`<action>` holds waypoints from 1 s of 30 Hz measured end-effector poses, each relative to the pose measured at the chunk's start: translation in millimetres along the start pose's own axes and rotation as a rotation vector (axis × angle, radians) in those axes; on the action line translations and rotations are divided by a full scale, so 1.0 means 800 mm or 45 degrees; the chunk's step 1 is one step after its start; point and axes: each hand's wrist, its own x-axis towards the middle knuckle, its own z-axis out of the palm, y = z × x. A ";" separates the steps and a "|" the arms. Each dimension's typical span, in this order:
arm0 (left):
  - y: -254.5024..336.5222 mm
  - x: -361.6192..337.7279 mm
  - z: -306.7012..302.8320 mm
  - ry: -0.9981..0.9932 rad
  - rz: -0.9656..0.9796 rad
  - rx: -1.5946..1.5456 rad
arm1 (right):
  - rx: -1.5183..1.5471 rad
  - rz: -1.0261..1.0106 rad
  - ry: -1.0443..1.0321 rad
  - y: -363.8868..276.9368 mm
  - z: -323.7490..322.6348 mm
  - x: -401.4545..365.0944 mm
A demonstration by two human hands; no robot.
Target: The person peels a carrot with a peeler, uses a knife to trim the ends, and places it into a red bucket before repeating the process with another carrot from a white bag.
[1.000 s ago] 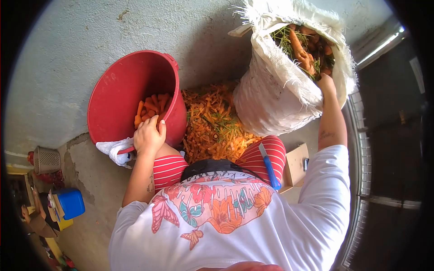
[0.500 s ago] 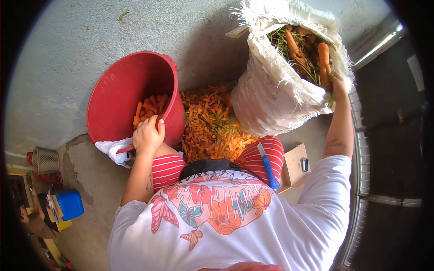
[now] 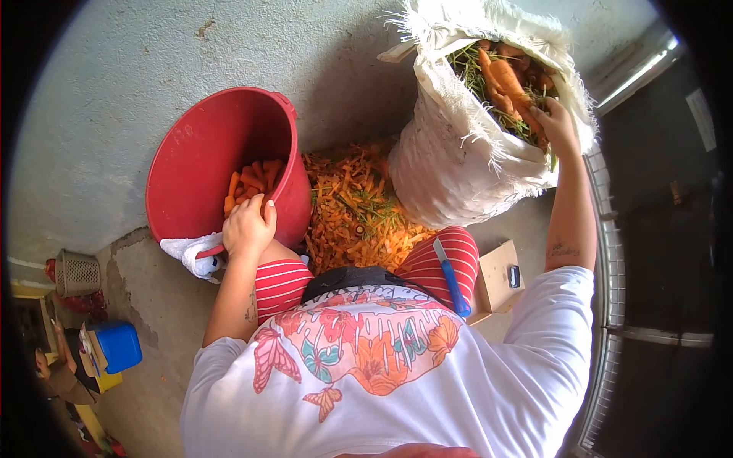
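Carrot (image 3: pixel 508 81) is in the right hand's (image 3: pixel 556 126) grip, in the white sack (image 3: pixel 450 164) at one o'clock. At ten, the left hand (image 3: pixel 248 227) touches the red bucket (image 3: pixel 294 126); can't tell its grip.

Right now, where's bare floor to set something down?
Mostly bare: floor between blue container and left sleeve; a narrower strip between white sack and cardboard box. Crowded: between red bucket and white sack, filled with carrot peelings.

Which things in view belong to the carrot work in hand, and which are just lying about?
In use:
- woven sack of unpeeled carrots, right hand on a large carrot
- red bucket of peeled carrots, left hand on its rim
- carrot peelings
- blue-handled knife, probably

Apparently lying about:
- open cardboard box
- perforated plastic basket
- blue container
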 end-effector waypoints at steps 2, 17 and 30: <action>0.001 0.001 -0.001 0.000 0.000 0.003 | 0.067 0.068 -0.027 -0.007 0.004 0.003; 0.001 -0.002 -0.002 0.009 0.001 0.000 | -1.064 -0.286 -0.084 -0.058 0.041 -0.006; 0.001 -0.003 -0.007 -0.031 0.005 -0.001 | -1.040 -0.674 0.523 -0.080 0.011 -0.030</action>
